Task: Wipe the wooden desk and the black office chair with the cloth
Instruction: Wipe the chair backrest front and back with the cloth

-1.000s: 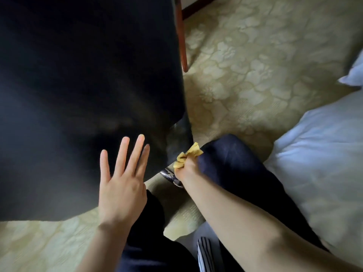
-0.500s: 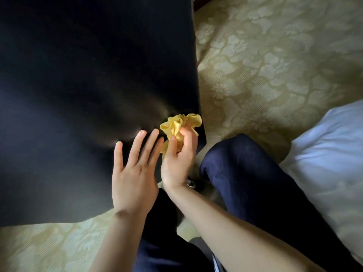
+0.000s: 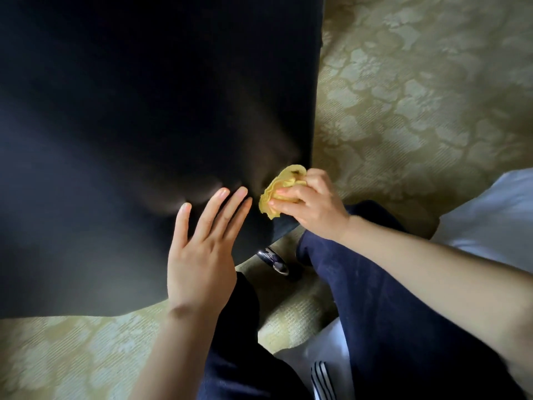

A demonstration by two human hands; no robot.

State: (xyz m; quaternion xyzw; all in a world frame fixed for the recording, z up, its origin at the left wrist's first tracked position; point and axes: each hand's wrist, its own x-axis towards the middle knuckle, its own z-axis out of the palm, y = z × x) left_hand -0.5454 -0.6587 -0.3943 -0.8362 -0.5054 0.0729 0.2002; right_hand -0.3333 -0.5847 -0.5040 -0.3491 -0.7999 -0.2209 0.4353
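Head view: your right hand (image 3: 313, 207) bunches the yellow cloth (image 3: 277, 187), fingers curled round it, pressing it to the black chair (image 3: 144, 111) at its near right corner to scrub there; your left hand (image 3: 202, 255) is spread flat, fingers straight, probably steadying the chair

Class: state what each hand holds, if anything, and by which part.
The right hand grips the yellow cloth, fingers curled round its bunched lower part. The left hand holds nothing.
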